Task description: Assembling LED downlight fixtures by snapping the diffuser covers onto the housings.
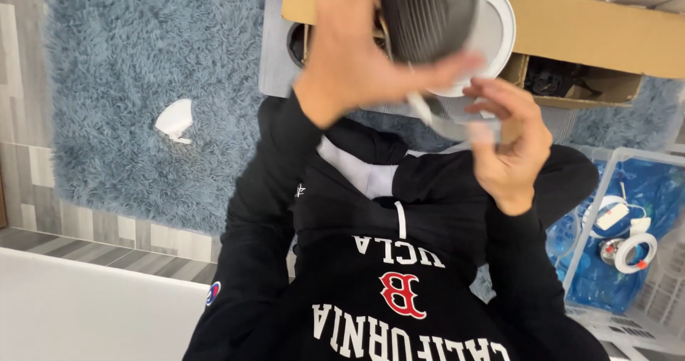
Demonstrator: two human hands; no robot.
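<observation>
A shaggy blue-grey rug [135,68] covers most of the floor, with grey wood-look planks [28,118] along its left edge and a plain white surface [85,311] in the lower left corner. A small white scrap [175,120] lies on the rug, well apart from everything else.

In the middle of the view the person's black sweatshirt [371,275], printed in white and red, fills the lower half. The left hand [357,54] is raised above it, fingers wrapped around a dark, ribbed round part [428,15] fixed to a white disc [496,33]; the hand is blurred, but it clearly grips this piece, which sits high in the frame in front of an open cardboard box [592,36].

Just to the right and a little lower, the right hand [510,140] is half curled, thumb and fingertips pinched near a thin white strip [419,108] that runs down from the disc. Whether it actually holds the strip cannot be told through the blur.

At the far right a clear plastic bin [628,158] with a blue lining holds a white ring [635,252] and some small white pieces [612,215].
</observation>
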